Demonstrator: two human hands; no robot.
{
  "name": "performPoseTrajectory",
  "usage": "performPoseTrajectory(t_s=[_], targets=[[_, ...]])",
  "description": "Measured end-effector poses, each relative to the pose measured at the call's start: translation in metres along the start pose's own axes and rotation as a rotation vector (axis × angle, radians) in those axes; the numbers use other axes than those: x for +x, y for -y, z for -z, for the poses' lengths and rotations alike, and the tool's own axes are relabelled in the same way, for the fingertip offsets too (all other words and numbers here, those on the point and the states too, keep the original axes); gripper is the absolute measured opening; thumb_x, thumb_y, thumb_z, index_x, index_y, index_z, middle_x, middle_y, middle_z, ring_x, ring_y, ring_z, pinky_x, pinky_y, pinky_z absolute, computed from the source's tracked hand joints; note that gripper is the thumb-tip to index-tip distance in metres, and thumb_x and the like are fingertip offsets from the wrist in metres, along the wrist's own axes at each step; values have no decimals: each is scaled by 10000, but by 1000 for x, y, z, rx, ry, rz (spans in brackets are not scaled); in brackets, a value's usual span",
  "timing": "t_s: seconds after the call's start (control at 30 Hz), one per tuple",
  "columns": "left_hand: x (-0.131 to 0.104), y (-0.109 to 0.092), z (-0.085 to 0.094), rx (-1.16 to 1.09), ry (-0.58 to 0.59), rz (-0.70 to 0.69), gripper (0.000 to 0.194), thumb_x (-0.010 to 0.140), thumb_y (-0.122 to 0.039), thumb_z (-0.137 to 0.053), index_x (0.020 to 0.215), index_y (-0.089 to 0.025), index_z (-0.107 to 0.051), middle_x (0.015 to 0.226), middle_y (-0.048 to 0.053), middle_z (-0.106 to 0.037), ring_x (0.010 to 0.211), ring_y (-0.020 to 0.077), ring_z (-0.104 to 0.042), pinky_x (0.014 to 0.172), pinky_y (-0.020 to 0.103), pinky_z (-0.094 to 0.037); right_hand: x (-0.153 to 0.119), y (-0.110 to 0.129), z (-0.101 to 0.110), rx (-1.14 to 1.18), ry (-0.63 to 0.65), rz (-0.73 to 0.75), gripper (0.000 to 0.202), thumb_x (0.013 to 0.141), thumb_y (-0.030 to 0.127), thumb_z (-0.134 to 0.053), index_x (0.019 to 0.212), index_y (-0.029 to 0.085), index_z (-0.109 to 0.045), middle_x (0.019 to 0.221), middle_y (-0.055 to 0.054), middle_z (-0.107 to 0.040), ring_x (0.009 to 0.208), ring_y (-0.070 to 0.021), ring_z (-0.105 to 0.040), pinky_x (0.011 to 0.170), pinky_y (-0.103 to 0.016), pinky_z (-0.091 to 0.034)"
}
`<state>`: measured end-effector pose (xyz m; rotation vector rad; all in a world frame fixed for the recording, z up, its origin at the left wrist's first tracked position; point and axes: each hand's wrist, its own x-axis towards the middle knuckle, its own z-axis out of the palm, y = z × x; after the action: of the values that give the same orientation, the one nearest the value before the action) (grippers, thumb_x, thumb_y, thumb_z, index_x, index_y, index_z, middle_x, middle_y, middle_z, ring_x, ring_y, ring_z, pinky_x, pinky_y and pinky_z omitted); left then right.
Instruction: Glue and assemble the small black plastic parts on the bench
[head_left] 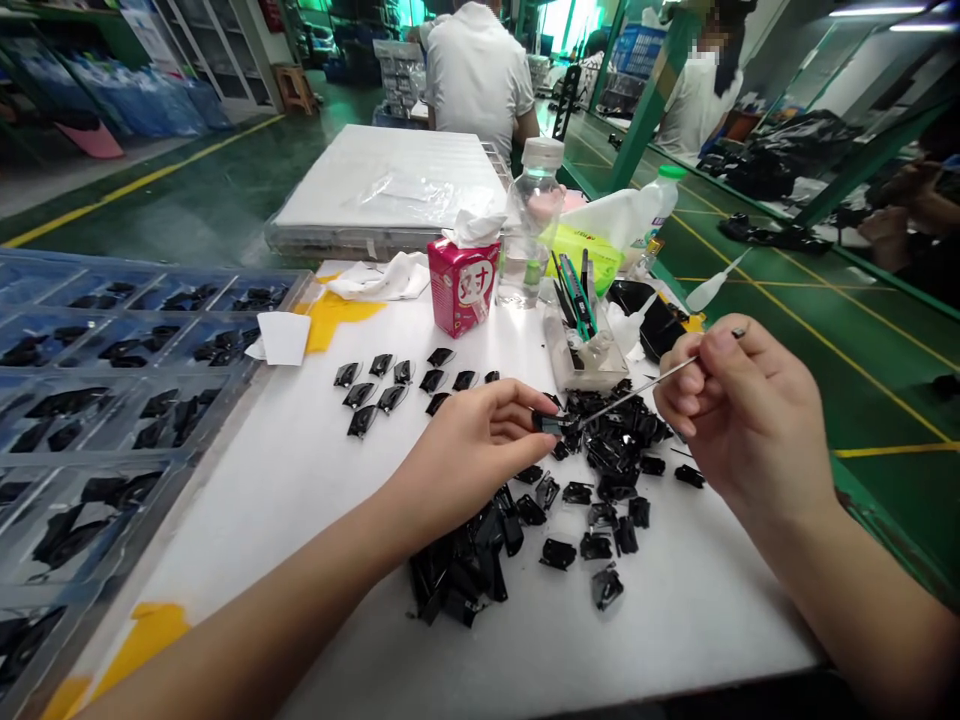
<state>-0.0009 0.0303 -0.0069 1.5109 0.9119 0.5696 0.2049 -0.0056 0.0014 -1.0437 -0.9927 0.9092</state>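
Observation:
Pinched between thumb and fingers of my left hand is a small black plastic part. My right hand grips a thin metal rod, whose far tip reaches the part in my left hand; whether it touches cannot be made out. Beneath and beyond the hands lies a heap of small glossy black parts. Larger black pieces are piled under my left wrist. Several black parts with clear film edges are spread in loose rows left of my left hand.
A compartment tray of black parts stands at left. Behind the heap are a tool box with cutters and tweezers, a red tissue box and a clear bottle. A person in white sits beyond a white stack.

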Motion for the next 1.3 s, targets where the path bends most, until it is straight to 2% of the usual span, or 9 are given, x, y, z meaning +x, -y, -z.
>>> performPoseTrajectory(t_s=[0.27, 0.5, 0.8, 1.3], targets=[[0, 3, -1, 1, 10, 9, 158, 820, -208, -670, 969, -166, -639, 819, -3, -658, 741, 116, -634, 682, 217, -506, 1, -8, 2, 23, 39, -61, 259, 838, 314, -690, 694, 234, -490, 588, 43, -477, 466, -93, -388, 359, -210, -264], [7, 2, 9, 9, -113, 8, 183, 805, -201, -688, 973, -151, -638, 821, 9, -694, 778, 145, -679, 753, 263, -517, -3, -24, -1, -90, 171, -135, 267, 865, 342, -672, 725, 219, -482, 562, 56, -529, 432, -74, -432, 365, -192, -326], [8, 3, 9, 33, -113, -14, 186, 802, -190, -682, 982, -152, -655, 838, 15, -700, 778, 154, -683, 738, 278, -525, -9, -37, -7, -206, 326, -93, 201, 933, 319, -594, 781, 225, -503, 595, 50, -580, 486, -72, -486, 418, -166, -389], [9, 8, 8, 26, -116, -41, 184, 780, -184, -699, 959, -168, -663, 840, 14, -709, 794, 158, -691, 743, 286, -530, -7, -39, -7, -231, 355, -120, 205, 931, 333, -595, 785, 229, -495, 597, 58, -579, 487, -71, -482, 423, -161, -393]])
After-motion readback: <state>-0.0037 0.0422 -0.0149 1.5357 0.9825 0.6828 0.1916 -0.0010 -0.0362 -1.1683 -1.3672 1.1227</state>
